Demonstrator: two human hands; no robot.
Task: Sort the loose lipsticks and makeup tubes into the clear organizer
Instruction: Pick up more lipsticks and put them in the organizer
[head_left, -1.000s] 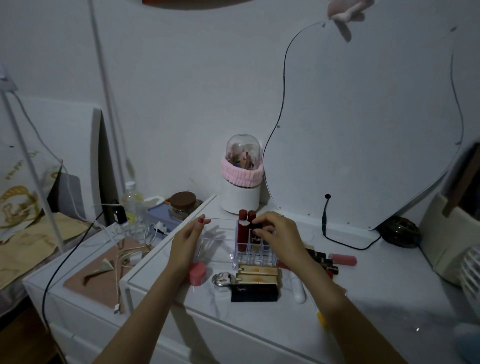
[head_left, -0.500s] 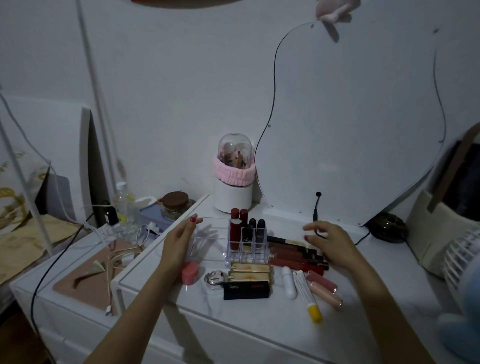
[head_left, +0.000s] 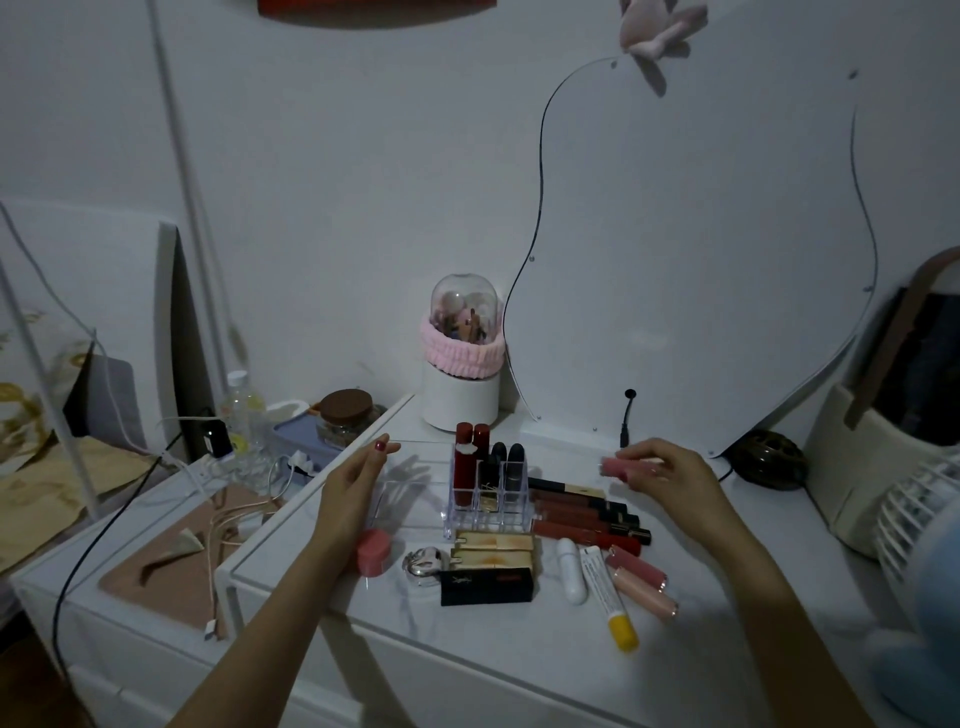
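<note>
Right hand (head_left: 670, 475) pinches a pink tube (head_left: 621, 466) in its fingertips, held in the air right of the clear organizer (head_left: 485, 501); left hand (head_left: 353, 486) rests against the organizer's left side, fingers straight, grip spread; organizer on the white desk (head_left: 467, 639) holds red and black lipsticks upright; loose dark tubes (head_left: 582, 514) lie just right of it; gold and black boxes (head_left: 488, 569) sit in front.
</note>
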